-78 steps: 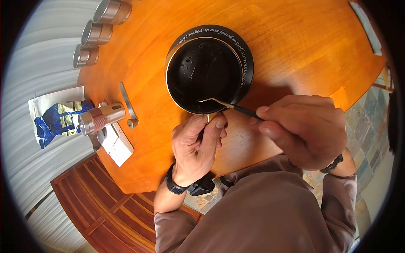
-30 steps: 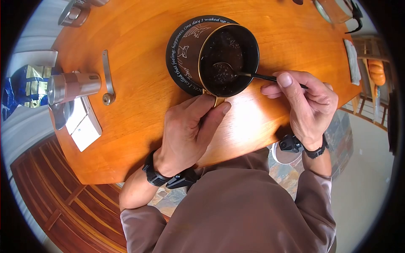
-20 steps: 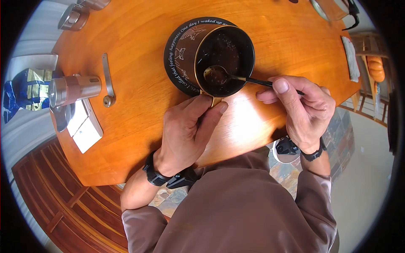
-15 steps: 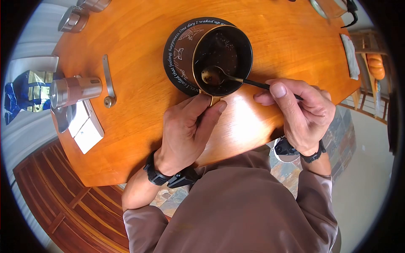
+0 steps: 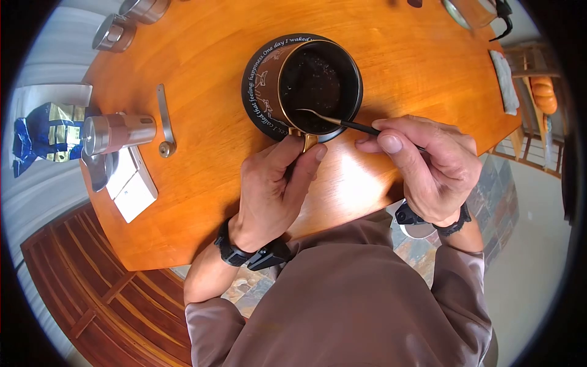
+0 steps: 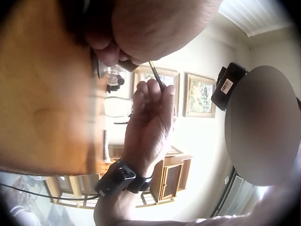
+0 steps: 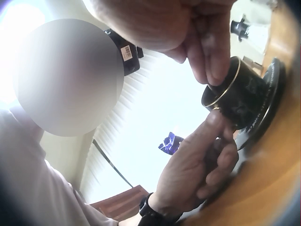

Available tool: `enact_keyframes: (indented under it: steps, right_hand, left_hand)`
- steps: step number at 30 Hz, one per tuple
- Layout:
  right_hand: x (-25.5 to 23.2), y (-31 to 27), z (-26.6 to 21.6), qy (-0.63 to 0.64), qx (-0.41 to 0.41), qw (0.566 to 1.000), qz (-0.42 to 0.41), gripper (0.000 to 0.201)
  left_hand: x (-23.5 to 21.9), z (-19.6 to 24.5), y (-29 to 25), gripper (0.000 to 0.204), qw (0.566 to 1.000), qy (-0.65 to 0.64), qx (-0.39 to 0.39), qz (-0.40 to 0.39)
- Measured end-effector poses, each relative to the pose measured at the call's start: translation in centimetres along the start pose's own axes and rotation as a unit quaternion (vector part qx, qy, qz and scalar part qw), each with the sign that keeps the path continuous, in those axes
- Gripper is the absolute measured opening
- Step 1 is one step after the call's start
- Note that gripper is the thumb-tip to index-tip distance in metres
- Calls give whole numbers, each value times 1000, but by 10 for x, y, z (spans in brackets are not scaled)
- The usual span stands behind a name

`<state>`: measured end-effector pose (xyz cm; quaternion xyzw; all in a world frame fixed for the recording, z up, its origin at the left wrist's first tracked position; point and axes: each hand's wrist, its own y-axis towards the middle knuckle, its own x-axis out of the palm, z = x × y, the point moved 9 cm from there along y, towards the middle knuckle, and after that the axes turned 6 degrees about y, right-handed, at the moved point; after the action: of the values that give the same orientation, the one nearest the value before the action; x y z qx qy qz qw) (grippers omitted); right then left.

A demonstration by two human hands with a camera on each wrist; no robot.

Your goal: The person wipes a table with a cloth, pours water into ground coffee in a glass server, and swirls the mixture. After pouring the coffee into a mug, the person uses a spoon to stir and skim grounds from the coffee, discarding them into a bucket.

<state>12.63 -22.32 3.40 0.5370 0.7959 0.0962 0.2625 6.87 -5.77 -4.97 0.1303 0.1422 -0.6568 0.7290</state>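
A dark brown cup [image 5: 273, 79] with a gold rim and white line drawings stands on a black saucer [image 5: 249, 98] with white lettering. Dark liquid with small bubbles is inside. My left hand [image 5: 268, 192] grips the cup's gold handle [image 5: 310, 143] between thumb and fingers. With thumb and fingertips my right hand [image 5: 431, 168] pinches a spoon [image 5: 362, 127] by its black handle. Its curved end reaches into the cup, low over the liquid near the handle side. In the right wrist view, the right fingers [image 7: 216, 52] hang close over the cup rim.
Left on the table are a hand grinder [image 5: 125, 134], its loose crank [image 5: 164, 119], a white flat device [image 5: 133, 189] and a blue bag [image 5: 52, 134]. Metal canisters [image 5: 114, 33] stand at the back left. A glass pot [image 5: 474, 12] and folded cloth [image 5: 503, 82] lie right.
The spoon bowl, earlier face up with some liquid in it, now shows nearly edge-on in the cup. My right hand has turned over slightly and moved left. The left hand keeps its grip.
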Motion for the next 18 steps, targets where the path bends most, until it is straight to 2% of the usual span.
enact_keyframes:
  steps: [4,6,9,11,15,18]
  right_hand:
    - [1,6,0,25,24,999,-34,9]
    - [-2,5,8,63,50,997,-4,10]
    - [-1,9,8,62,37,997,6,8]
    - [-1,12,6,70,36,997,9,9]
    - [-3,19,8,136,58,988,43,9]
    - [-8,26,3,144,36,987,54,9]
  left_hand:
    - [-1,2,1,19,998,-38,-38,11]
    - [-3,1,1,20,997,-51,-54,13]
    - [-4,3,2,20,996,-59,-58,-13]
    - [-8,6,3,25,992,-75,-101,0]
    - [-18,20,6,27,993,-51,-107,2]
    - [-23,33,11,28,995,-35,-90,-2]
